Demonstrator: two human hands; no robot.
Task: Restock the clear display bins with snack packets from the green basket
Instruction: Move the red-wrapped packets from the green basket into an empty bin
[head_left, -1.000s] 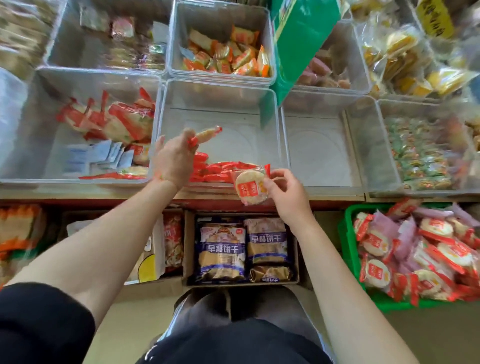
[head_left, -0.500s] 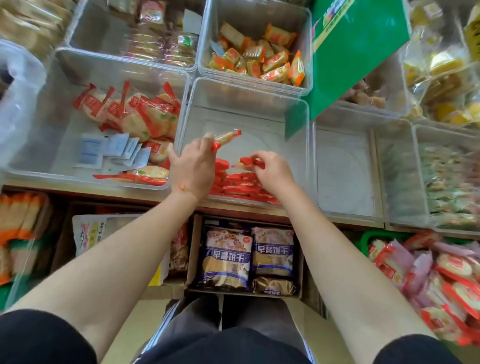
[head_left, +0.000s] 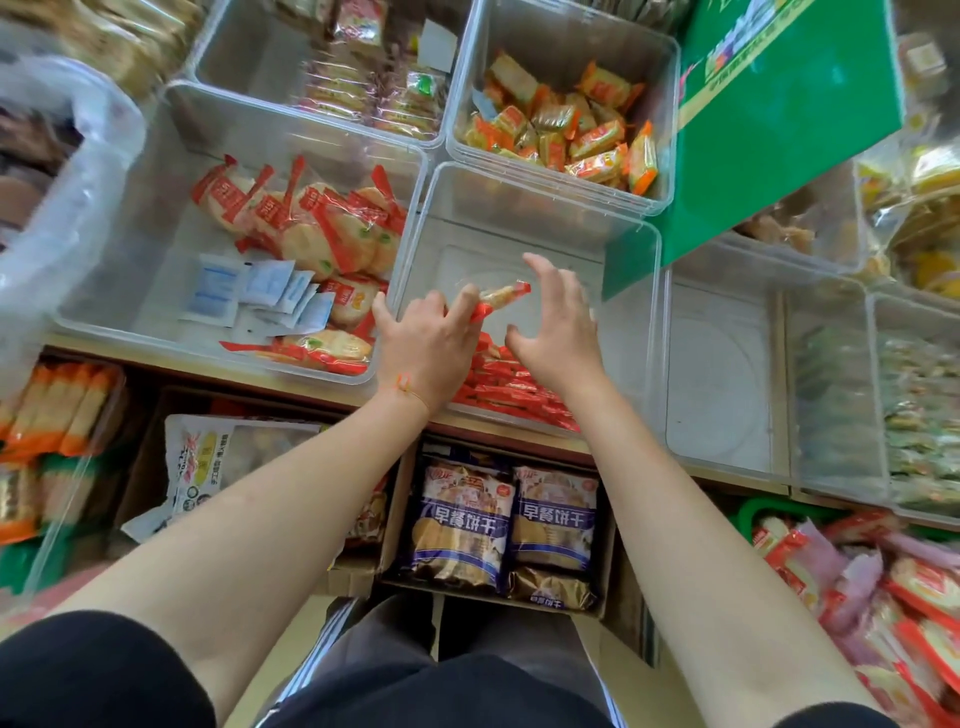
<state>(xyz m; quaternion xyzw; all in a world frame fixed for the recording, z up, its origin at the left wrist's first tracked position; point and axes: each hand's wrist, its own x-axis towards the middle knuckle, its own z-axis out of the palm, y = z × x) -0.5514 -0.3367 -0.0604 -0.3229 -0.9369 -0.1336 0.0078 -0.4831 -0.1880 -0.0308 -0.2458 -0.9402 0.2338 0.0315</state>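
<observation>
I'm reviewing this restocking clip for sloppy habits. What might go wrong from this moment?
1. The left hand holds a snack packet only by one end; it may slip and land askew.
2. The packets stacked on edge at the front wall of the middle bin look loosely packed, so they might topple backward.
3. The open right hand hovers just over that row and may knock it.
</observation>
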